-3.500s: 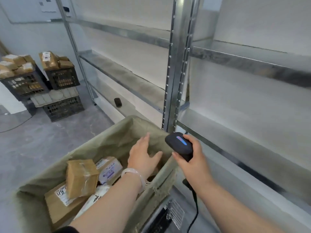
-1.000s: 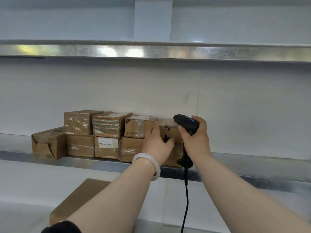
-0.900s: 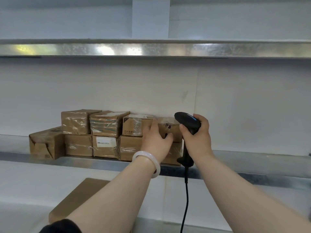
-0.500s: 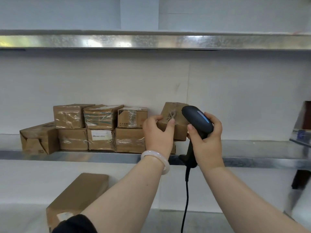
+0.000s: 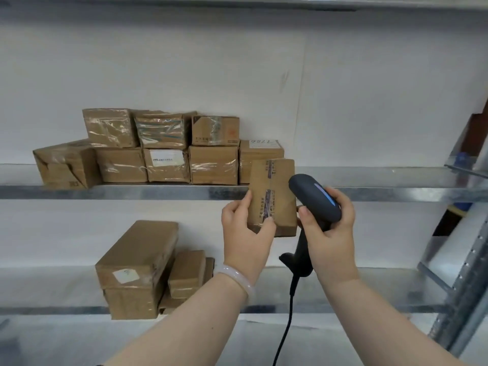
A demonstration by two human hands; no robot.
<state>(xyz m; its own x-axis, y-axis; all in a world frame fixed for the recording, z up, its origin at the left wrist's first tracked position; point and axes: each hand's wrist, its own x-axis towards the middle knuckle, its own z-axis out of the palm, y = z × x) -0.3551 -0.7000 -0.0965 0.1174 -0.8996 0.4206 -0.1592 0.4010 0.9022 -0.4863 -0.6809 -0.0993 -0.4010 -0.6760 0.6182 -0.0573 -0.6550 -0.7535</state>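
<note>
My left hand [image 5: 247, 228] grips a small taped cardboard box [image 5: 274, 191] by its lower left corner and holds it upright in the air, in front of the metal shelf edge [image 5: 132, 192]. My right hand [image 5: 327, 231] holds a black corded barcode scanner [image 5: 314, 199] by its handle, its head right beside the box's right side. The scanner cable [image 5: 286, 320] hangs down between my forearms.
Several taped cardboard boxes [image 5: 163, 149] stand stacked in two rows on the upper shelf, left of my hands. Three more boxes [image 5: 142, 268] lie on the lower shelf [image 5: 369, 294]. A metal shelf upright [image 5: 464, 281] rises at the right edge.
My left hand has pulled the small box off the top row of the stack and lowered it in front of the shelf edge. The scanner came down with it; the view tilted down.
</note>
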